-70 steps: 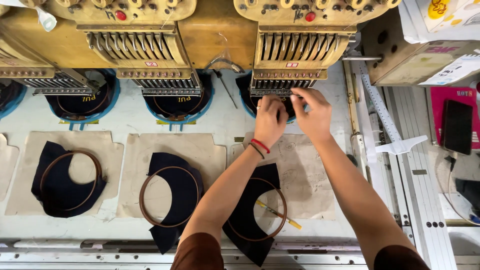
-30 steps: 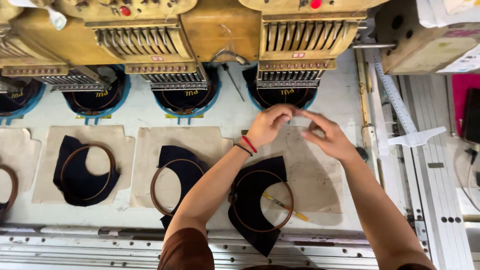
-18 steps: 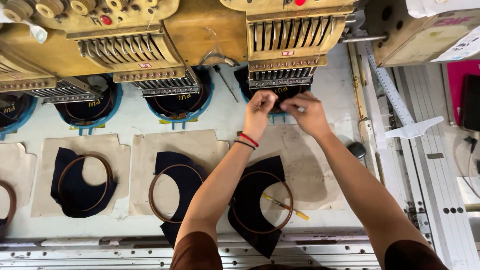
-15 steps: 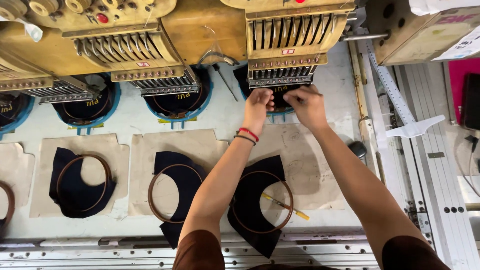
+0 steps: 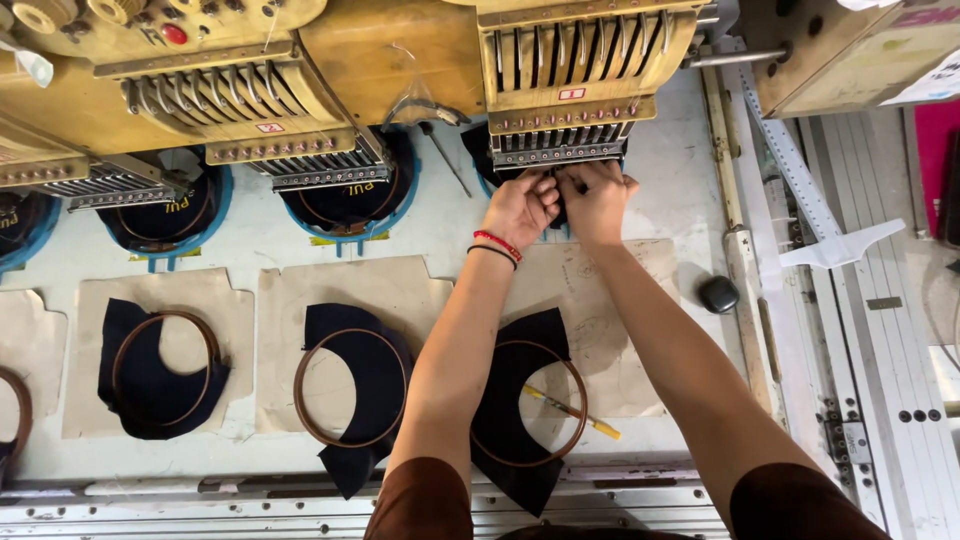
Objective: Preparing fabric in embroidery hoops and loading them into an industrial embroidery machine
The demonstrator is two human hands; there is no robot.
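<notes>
1. Your left hand [image 5: 520,208] and right hand [image 5: 597,200]: side by side, fingers curled and pinched at the needle row of the embroidery head [image 5: 572,90]. What they grip, you cannot tell; fingertips hide it.
2. Dark fabric piece [image 5: 480,150] in the blue frame [image 5: 487,186], directly under your fingertips: likely thin, soft, light, held taut. Handle by the frame rim, not the cloth.
3. Needles above your knuckles: probably sharp, fragile.
4. Near your forearms: wooden hoop [image 5: 540,400] on dark cloth, yellow pen [image 5: 572,412].

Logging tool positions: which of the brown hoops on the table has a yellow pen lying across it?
The rightmost full brown hoop, between the person's forearms; the yellow pen crosses its right edge.
</notes>
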